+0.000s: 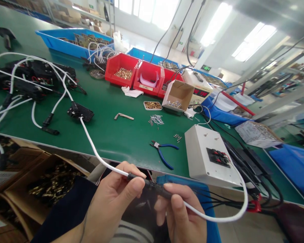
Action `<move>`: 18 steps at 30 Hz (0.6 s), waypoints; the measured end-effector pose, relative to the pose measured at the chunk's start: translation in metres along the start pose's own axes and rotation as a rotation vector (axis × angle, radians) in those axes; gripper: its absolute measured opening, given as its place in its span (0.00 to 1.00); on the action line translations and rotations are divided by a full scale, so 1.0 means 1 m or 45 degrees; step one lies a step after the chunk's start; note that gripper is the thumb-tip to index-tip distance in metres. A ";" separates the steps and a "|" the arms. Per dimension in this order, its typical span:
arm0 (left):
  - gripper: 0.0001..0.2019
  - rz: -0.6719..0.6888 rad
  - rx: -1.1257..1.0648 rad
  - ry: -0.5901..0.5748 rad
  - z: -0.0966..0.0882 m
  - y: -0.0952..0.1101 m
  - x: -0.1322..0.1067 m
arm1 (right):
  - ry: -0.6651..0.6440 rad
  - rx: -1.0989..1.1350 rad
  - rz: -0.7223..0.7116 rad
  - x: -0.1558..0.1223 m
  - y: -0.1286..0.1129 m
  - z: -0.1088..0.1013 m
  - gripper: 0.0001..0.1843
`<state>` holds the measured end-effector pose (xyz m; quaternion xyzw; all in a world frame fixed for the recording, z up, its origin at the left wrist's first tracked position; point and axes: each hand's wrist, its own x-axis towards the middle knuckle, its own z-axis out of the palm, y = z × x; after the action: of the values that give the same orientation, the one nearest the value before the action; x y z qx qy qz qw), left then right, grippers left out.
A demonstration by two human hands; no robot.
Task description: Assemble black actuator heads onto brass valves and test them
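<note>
My left hand [119,189] pinches a black cable connector [149,184] on a white cable [93,148]. That cable runs up to a small black plastic unit [81,112] on the green bench. Between the fingers of my right hand [179,209] is a second black connector [163,191], whose white cable [212,218] loops round to a white box [205,152] with red-and-black terminals. The two connectors meet end to end in front of me; whether they are fully seated, I cannot tell. Blue-handled cutting pliers [163,152] lie just beyond my hands.
Black units with white cables [35,81] are heaped at left. Red bins [121,69], a cardboard box of small metal parts [178,94] and a power supply [199,87] with a red display stand behind. An L-shaped tool [124,116] and loose pins [156,119] lie mid-bench.
</note>
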<state>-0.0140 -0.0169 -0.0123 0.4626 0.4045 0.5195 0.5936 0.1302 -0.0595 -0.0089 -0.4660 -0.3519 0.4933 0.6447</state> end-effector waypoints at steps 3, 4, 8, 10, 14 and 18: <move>0.15 -0.044 0.006 -0.026 -0.001 -0.001 0.000 | -0.044 -0.138 -0.154 -0.001 0.000 0.000 0.08; 0.16 -0.048 0.019 -0.026 0.000 -0.001 0.000 | -0.074 -0.153 -0.180 -0.001 0.002 -0.002 0.08; 0.14 0.053 0.052 0.051 0.008 -0.004 0.000 | -0.177 -0.076 -0.180 0.006 0.017 -0.010 0.10; 0.14 0.128 0.058 0.096 0.013 -0.009 0.001 | -0.228 -0.030 -0.163 0.010 0.025 -0.014 0.10; 0.12 -0.019 0.064 -0.017 0.010 -0.015 0.008 | -0.236 0.077 0.055 0.016 0.030 -0.023 0.11; 0.10 -0.280 0.441 -0.625 -0.017 0.001 0.016 | -0.170 0.148 0.313 0.014 0.022 -0.049 0.12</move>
<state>-0.0288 0.0010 -0.0152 0.6219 0.3793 0.2485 0.6385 0.1721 -0.0568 -0.0456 -0.4336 -0.3053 0.6179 0.5805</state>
